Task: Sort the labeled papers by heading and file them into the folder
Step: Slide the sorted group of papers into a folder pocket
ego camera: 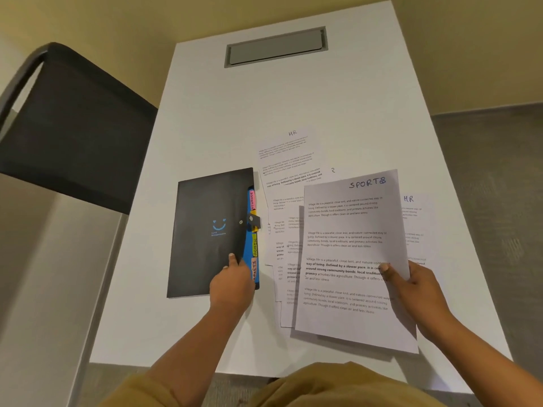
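A white counter (205,127) fills the middle of the view, its long axis running away from the person toward a yellowish wall. Set into its far end is a grey rectangular cable hatch (276,47), closed. A dark chair back (67,124) with a grey frame stands off the counter's left edge, and grey carpet shows to the right.

The black folder (208,230) lies flat on the counter's left half, long axis pointing away from the person, a blue smile printed on the cover. Its opening edge faces right, where blue dividers show with coloured tabs (253,230) stacked along that edge; one green tab reads ADMIN, the others are too small to read surely. A strap with a snap crosses that edge midway.

The left hand (232,283) rests at the folder's lower right corner, thumb on the cover and fingers tucked under its edge, a closed grip pinching the cover.

The right hand (417,289) pinches a sheet headed SPORTS (349,259) by its right edge, thumb on top, fingers behind. The sheet is raised above the counter, heading at the far end, long axis nearly parallel to the folder's.

Beneath and beside it, loose papers (286,254) overlap on the counter just right of the folder. One headed HR (289,154) lies farthest away, tilted; another HR sheet (415,218) peeks out on the right.
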Demonstrator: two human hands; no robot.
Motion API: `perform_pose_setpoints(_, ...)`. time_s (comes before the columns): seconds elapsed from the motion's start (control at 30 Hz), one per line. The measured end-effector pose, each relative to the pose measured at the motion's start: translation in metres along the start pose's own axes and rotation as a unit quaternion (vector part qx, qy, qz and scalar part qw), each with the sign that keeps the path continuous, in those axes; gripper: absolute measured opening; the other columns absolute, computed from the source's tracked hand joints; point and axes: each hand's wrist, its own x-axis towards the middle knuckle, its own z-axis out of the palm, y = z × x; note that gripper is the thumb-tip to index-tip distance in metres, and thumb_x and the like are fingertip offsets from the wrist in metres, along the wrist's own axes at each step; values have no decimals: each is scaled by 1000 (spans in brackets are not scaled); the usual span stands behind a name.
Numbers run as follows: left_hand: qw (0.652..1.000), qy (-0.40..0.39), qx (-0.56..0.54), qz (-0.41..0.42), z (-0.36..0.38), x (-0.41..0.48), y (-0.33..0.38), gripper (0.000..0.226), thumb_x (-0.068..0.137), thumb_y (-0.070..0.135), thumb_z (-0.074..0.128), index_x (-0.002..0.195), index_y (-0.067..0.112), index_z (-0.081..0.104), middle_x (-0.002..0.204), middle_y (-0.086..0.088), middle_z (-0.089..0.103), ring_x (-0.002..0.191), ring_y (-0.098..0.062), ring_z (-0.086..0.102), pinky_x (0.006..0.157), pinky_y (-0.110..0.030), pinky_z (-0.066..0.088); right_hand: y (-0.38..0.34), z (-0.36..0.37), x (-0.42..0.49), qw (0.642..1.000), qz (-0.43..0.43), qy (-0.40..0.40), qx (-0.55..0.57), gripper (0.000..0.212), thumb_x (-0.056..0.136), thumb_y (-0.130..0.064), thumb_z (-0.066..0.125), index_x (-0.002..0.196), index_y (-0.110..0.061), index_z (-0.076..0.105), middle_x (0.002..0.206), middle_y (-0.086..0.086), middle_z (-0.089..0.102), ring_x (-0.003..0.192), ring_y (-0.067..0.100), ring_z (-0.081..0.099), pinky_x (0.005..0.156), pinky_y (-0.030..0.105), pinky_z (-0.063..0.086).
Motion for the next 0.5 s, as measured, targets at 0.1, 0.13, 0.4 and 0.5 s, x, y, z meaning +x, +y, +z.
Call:
perform_pose_setpoints(0.1,1000,-12,10,3,-8,0,-5,46,98,32,52,140,17,41,159,-7,27,100,-20,66,76,-32,57,-4,-2,-1,1000,-1,2,12,18,94,-32,59,96,-17,69,87,-9,71,81,12,67,62,28,48)
perform_pose_setpoints(0.13,1000,-14,16,5,-10,-1,-7,45,98,31,53,139,17,43,157,-8,31,97,-19,66,75,-31,57,-5,-2,-1,1000,-2,1,10,19,94,-33,59,96,-18,70,88,-8,72,82,15,68,64,30,49)
perform_pose_setpoints(0.4,996,30,-80,-16,-35,-15,-30,27,95,29,53,121,20,49,132,-2,59,93,-19,67,66,-30,59,-46,15,2,999,-31,1,26,13,93,-36,60,91,-26,67,88,-6,71,81,17,67,65,33,51)
perform_pose_setpoints(0.5,990,41,-134,-34,-45,-22,-43,24,95,32,56,114,19,52,109,0,64,88,-19,65,73,-31,60,-75,31,6,998,-55,-3,18,13,95,-33,59,94,-21,65,85,-6,69,79,14,64,58,29,46)
